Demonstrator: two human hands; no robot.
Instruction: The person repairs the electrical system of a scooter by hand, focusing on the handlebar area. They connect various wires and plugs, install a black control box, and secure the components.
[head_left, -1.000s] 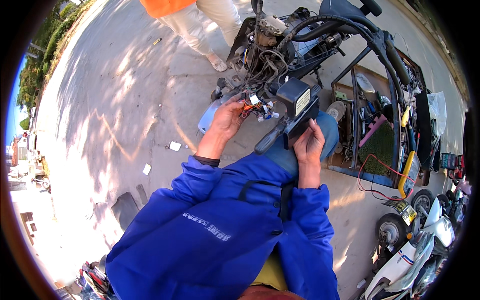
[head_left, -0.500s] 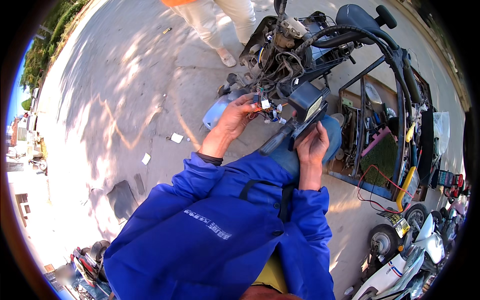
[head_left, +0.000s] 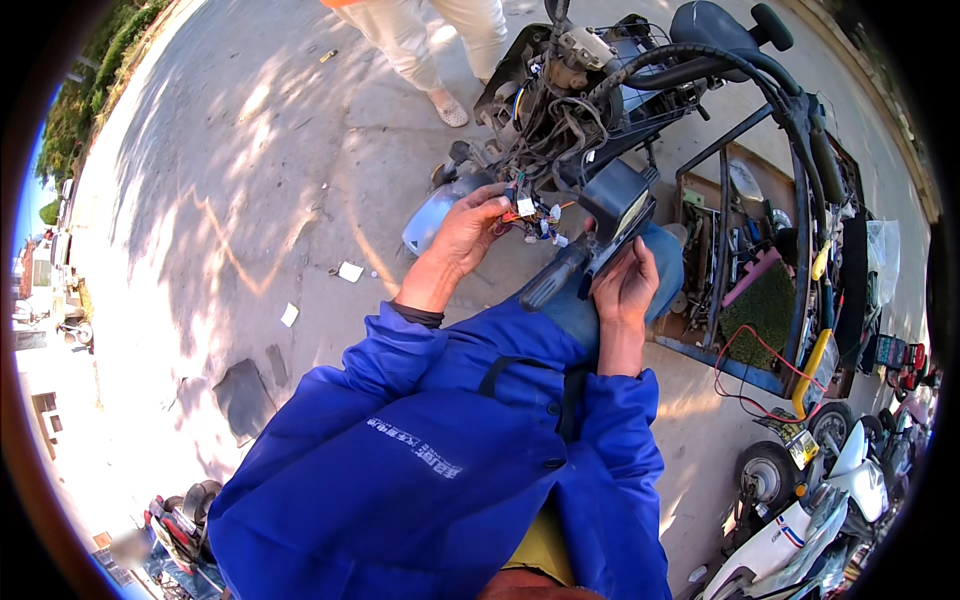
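Observation:
My left hand (head_left: 462,235) pinches a bundle of thin coloured wires with plug connectors (head_left: 527,208), several of them white. My right hand (head_left: 626,284) is closed around the lower edge of a black boxy unit (head_left: 612,195) with a pale window, perhaps an instrument panel. Its fingertips are partly hidden behind that unit. A black ribbed handlebar grip (head_left: 553,280) points toward my lap beside the unit. Just beyond both hands stands a partly stripped vehicle front (head_left: 570,125), with dark cables hanging loose. A smooth bluish rounded cover (head_left: 430,215) lies beyond my left hand.
A person in pale trousers (head_left: 400,50) stands beyond the vehicle front. To the right, a metal-framed cargo bed (head_left: 722,362) holds tools, a green mat and a red cable. Parked two-wheelers (head_left: 800,530) crowd the lower right. Paper scraps (head_left: 350,271) and a dark flat piece (head_left: 243,400) lie on the ground.
The view has shifted very slightly. Both hands keep their holds, and the wires and the black unit stay almost in place.

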